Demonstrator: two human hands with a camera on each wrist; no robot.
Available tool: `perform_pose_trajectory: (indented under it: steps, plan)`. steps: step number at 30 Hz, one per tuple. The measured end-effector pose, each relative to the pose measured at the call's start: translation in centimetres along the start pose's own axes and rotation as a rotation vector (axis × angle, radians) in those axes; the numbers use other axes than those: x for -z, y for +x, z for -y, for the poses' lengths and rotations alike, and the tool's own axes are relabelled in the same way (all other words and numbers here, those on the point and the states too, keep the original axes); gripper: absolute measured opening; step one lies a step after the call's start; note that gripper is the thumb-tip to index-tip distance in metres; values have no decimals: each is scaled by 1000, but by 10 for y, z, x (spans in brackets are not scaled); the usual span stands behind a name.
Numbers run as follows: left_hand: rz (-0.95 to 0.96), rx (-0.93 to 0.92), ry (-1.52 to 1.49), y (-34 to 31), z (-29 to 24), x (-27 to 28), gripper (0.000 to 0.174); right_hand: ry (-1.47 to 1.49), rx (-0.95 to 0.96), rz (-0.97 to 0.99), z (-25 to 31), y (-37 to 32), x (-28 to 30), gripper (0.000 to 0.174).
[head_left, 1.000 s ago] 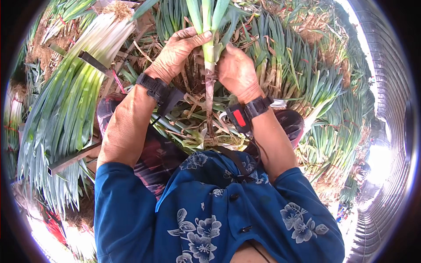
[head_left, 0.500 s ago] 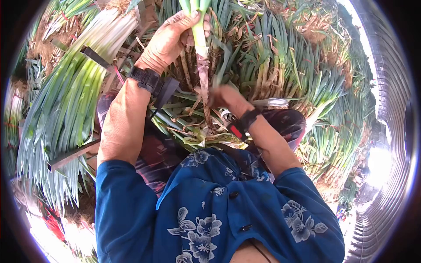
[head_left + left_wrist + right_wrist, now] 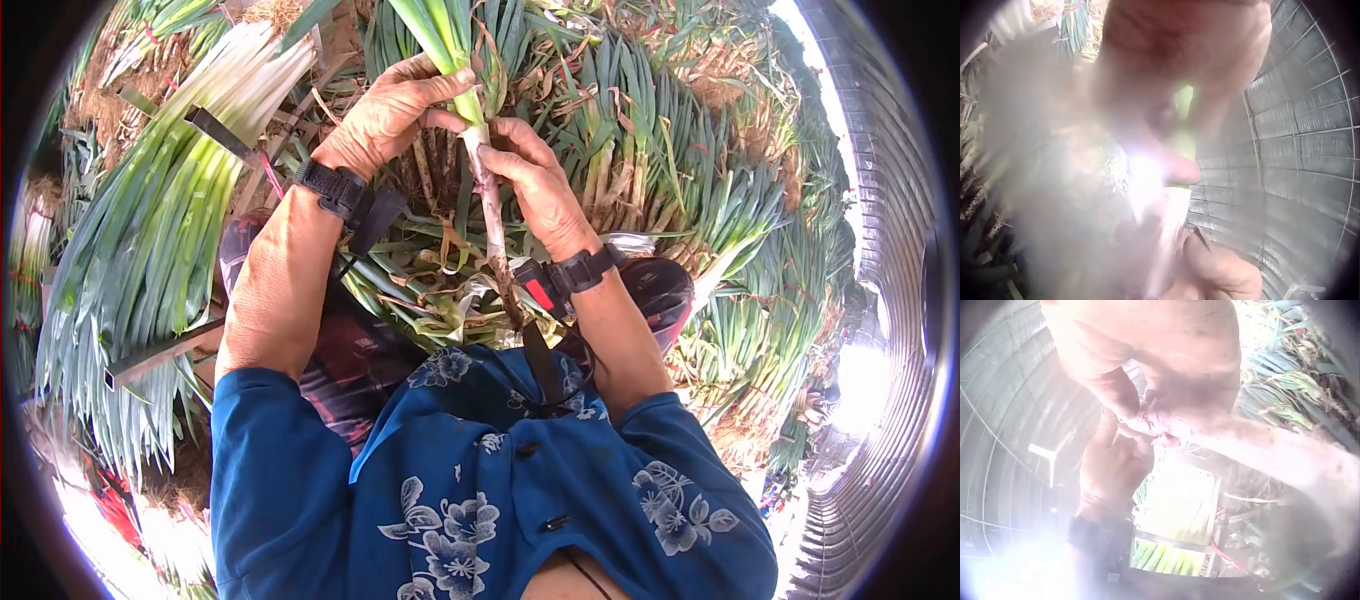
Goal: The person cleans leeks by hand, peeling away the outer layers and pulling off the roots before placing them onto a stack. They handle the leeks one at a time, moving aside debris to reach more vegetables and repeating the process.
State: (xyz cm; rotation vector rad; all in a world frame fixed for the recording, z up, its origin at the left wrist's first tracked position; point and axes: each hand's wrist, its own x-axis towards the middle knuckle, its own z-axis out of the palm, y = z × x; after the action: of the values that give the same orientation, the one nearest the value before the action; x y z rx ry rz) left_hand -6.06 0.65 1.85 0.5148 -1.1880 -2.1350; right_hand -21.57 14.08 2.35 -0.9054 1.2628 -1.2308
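Note:
In the head view the left hand [image 3: 392, 108] grips a green onion stalk [image 3: 492, 215] where its green leaves begin, thumb across the front. Just below, the right hand [image 3: 540, 185] pinches the pale stem with thumb and fingers. The stalk hangs tilted, its brown root end low near the lap. In the right wrist view the right hand [image 3: 1166, 356] pinches purplish skin on the stem [image 3: 1254, 440], close to the left hand [image 3: 1116, 465]. The left wrist view is hazy, with the left hand [image 3: 1185, 56] around the green part.
A large bundle of leeks [image 3: 150, 230] lies across a metal frame [image 3: 165, 352] on the left. Bunches of green onions [image 3: 640, 130] stand behind and to the right. Loose leaves [image 3: 430, 300] lie between the knees. A ribbed plastic wall [image 3: 880, 200] curves along the right.
The right hand went down along the stem, then came back up beside the left hand. The stalk has tilted, its root end shifting right, and its lower stem looks paler.

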Motion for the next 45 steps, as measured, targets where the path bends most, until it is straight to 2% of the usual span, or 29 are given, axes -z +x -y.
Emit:
perform_pose_trajectory:
  steps: [3, 5, 9, 12, 18, 21, 24, 26, 29, 32, 33, 34, 36, 37, 40, 41, 44, 45]
  plan:
    - [39, -12, 57, -2, 2, 2, 45, 77, 15, -14, -10, -2, 1, 20]
    - [60, -37, 105, -2, 3, 2, 45, 152, -57, 25, -5, -7, 2, 19]
    - [85, -47, 29, -2, 6, 0, 37, 323, -169, 105, -4, -7, 7, 17]
    - [97, -31, -10, -2, 10, -1, 37, 426, -193, 120, -21, -2, 12, 28]
    - [88, 25, -57, -4, 14, -4, 38, 528, -187, 140, -28, -3, 11, 31]
    - [52, 57, -16, -2, 16, -1, 37, 414, -138, 7, -18, -11, 1, 23]
    - [-25, 81, 3, -4, 17, -6, 36, 59, 94, -51, -8, -20, -10, 12]
    - [-87, 95, 46, -3, 19, -6, 37, -388, 301, -118, -14, -24, -12, 14]
    - [-153, 124, 125, 0, 24, 0, 41, -698, 575, -105, -9, -38, -18, 14]
    - [-233, 148, 46, 3, 28, 2, 37, -595, 559, -118, -9, -42, -13, 12]
    - [-258, 104, -16, 9, 35, 5, 35, -79, 309, -144, -7, -44, -24, 16]
    - [-289, 78, -51, 12, 39, 7, 34, 155, 193, -139, -9, -44, -20, 23]
    - [-347, 18, -114, 15, 39, 5, 32, 560, 93, -132, -26, -30, -13, 21]
    - [-381, -11, -99, 16, 37, 3, 39, 706, 45, -124, -31, -27, -11, 22]
    - [-618, -14, -161, 17, 23, -10, 35, 869, -119, -120, -31, -32, -6, 28]
    - [-625, -7, -149, 23, 23, 4, 38, 868, -106, -201, -33, -31, -9, 31]
    - [-770, -124, -188, 37, 21, 28, 38, 986, -126, -125, -41, -34, 1, 27]
    - [-699, -129, -182, 37, 17, 45, 40, 1083, -62, -113, -45, -35, 7, 24]
